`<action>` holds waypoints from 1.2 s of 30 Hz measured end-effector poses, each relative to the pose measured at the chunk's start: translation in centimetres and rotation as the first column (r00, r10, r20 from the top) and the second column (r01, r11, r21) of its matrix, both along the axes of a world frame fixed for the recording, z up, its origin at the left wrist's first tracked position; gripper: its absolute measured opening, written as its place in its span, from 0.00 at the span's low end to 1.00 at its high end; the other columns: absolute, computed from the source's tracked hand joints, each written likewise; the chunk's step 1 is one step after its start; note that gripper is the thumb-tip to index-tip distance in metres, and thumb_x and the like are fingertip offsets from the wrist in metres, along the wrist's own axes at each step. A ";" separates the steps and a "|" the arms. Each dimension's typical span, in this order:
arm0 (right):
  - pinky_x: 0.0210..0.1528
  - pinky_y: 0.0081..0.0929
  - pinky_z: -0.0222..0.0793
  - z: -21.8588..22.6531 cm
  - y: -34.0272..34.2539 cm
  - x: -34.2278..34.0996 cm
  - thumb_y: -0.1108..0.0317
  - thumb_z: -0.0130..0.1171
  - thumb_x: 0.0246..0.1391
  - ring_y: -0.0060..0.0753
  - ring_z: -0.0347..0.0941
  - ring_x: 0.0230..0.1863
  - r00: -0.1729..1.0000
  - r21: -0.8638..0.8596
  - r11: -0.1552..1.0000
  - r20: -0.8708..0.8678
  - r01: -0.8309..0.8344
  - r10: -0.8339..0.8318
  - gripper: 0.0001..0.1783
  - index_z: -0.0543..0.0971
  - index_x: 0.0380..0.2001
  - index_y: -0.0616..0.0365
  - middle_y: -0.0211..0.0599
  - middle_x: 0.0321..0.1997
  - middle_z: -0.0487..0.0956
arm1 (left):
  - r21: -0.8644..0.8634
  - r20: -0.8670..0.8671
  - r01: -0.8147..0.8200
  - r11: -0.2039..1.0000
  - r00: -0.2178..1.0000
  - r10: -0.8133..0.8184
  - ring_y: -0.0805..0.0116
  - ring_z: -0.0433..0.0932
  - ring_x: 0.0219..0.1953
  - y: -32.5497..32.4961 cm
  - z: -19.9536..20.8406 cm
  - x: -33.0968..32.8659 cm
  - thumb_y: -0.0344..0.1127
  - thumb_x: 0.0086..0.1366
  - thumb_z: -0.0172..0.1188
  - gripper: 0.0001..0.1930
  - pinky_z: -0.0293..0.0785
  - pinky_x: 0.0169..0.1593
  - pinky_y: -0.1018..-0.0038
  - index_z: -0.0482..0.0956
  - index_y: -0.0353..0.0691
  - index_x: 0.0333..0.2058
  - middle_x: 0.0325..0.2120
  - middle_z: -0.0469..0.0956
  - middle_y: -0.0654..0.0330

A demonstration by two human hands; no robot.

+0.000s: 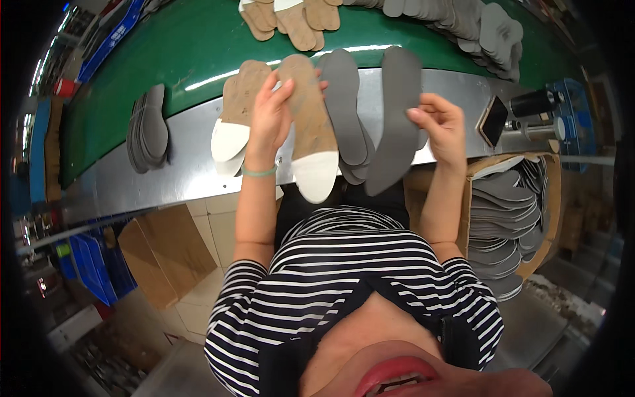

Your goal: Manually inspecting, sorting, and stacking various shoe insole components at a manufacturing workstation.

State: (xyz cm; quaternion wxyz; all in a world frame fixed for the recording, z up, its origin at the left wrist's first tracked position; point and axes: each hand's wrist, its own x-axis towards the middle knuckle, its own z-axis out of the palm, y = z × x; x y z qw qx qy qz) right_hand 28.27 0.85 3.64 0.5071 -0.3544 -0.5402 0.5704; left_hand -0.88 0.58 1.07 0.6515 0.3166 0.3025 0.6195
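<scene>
My left hand [270, 119] is closed on a tan insole with a white end [309, 126], holding it up with the white end toward me. In my right hand [442, 126] a dark grey insole [400, 112] is gripped by its right edge between thumb and fingers. Between the two held pieces, several grey insoles [344, 99] lie overlapping on the metal edge of the table. Left of my left hand rests a small pile of tan-and-white insoles [233, 112], partly hidden by my wrist.
A stack of grey insoles [149, 129] stands at the left on the metal strip [192, 149]. More tan pieces [297, 30] and a long grey row [456, 26] lie on the green surface [198, 40]. At right are a phone [492, 122] and a carton [554, 198] full of grey insoles.
</scene>
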 end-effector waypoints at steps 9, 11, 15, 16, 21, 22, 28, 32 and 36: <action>0.25 0.11 0.64 -3.0 1.0 -7.9 0.66 0.58 0.61 0.11 0.71 0.24 0.973 -0.212 0.949 -0.052 -0.233 0.227 0.10 0.80 0.32 0.63 0.27 0.25 0.80 | -0.072 0.164 0.060 0.996 0.985 -0.047 0.62 0.75 0.52 1.1 -1.6 1.9 0.46 0.73 0.42 0.21 0.71 0.56 0.65 0.65 0.36 0.55 0.48 0.75 0.49; 0.25 0.12 0.64 -3.3 1.0 -8.5 0.67 0.58 0.61 0.11 0.71 0.24 0.972 -0.196 0.952 -0.057 -0.234 0.227 0.10 0.80 0.32 0.64 0.27 0.25 0.79 | -0.020 0.094 0.172 0.985 0.981 -0.169 0.58 0.77 0.50 0.9 -0.8 2.4 0.58 0.72 0.31 0.33 0.75 0.52 0.64 0.64 0.34 0.58 0.48 0.75 0.47; 0.27 0.13 0.65 -4.2 1.2 -9.2 0.67 0.57 0.61 0.12 0.71 0.25 0.979 -0.164 0.966 -0.050 -0.201 0.195 0.10 0.80 0.32 0.65 0.28 0.25 0.80 | -0.007 0.107 0.192 0.981 0.976 -0.190 0.62 0.78 0.48 0.2 -0.2 2.9 0.64 0.71 0.26 0.37 0.75 0.52 0.65 0.66 0.36 0.57 0.45 0.77 0.50; 0.27 0.13 0.66 -4.2 1.2 -9.2 0.68 0.57 0.61 0.12 0.72 0.25 0.981 -0.168 0.967 -0.056 -0.193 0.186 0.10 0.80 0.32 0.65 0.28 0.25 0.80 | -0.008 0.106 0.182 0.983 0.978 -0.181 0.62 0.77 0.48 0.1 -0.1 2.9 0.65 0.70 0.25 0.38 0.75 0.52 0.65 0.66 0.36 0.57 0.45 0.77 0.49; 0.27 0.13 0.66 -4.1 1.0 -9.4 0.68 0.58 0.61 0.13 0.72 0.25 0.985 -0.165 0.971 -0.040 -0.173 0.169 0.10 0.80 0.32 0.65 0.29 0.25 0.80 | -0.003 0.109 0.157 0.988 0.982 -0.156 0.62 0.77 0.48 -0.5 0.0 3.2 0.66 0.69 0.24 0.40 0.74 0.53 0.65 0.66 0.36 0.58 0.45 0.77 0.49; 0.27 0.13 0.66 -4.0 1.0 -9.4 0.68 0.58 0.61 0.13 0.72 0.25 0.986 -0.155 0.974 -0.036 -0.167 0.163 0.10 0.80 0.32 0.65 0.29 0.25 0.80 | 0.000 0.112 0.158 0.987 0.981 -0.157 0.62 0.77 0.48 -0.5 0.0 3.2 0.66 0.69 0.24 0.40 0.74 0.54 0.65 0.65 0.36 0.58 0.45 0.77 0.49; 0.26 0.13 0.67 -3.7 0.9 -9.6 0.68 0.58 0.60 0.13 0.72 0.25 0.989 -0.165 0.975 -0.054 -0.146 0.139 0.10 0.81 0.32 0.65 0.29 0.24 0.80 | 0.021 0.114 0.150 0.988 0.982 -0.152 0.63 0.76 0.49 -0.7 0.0 3.3 0.66 0.70 0.24 0.40 0.73 0.55 0.66 0.65 0.36 0.58 0.46 0.76 0.50; 0.26 0.13 0.67 -3.7 0.7 -9.7 0.68 0.58 0.60 0.13 0.72 0.25 0.989 -0.161 0.976 -0.038 -0.146 0.141 0.10 0.81 0.32 0.66 0.29 0.24 0.80 | 0.028 0.124 0.144 0.989 0.981 -0.147 0.63 0.76 0.49 -0.9 0.0 3.3 0.66 0.70 0.24 0.39 0.73 0.54 0.66 0.66 0.35 0.58 0.46 0.76 0.50; 0.26 0.13 0.66 -3.5 0.8 -9.8 0.68 0.58 0.60 0.13 0.72 0.24 0.989 -0.162 0.976 -0.039 -0.146 0.142 0.10 0.81 0.32 0.65 0.29 0.24 0.80 | 0.013 0.137 0.136 0.991 0.981 -0.136 0.63 0.77 0.48 -1.0 0.1 3.3 0.63 0.71 0.26 0.37 0.73 0.54 0.67 0.66 0.35 0.57 0.45 0.76 0.50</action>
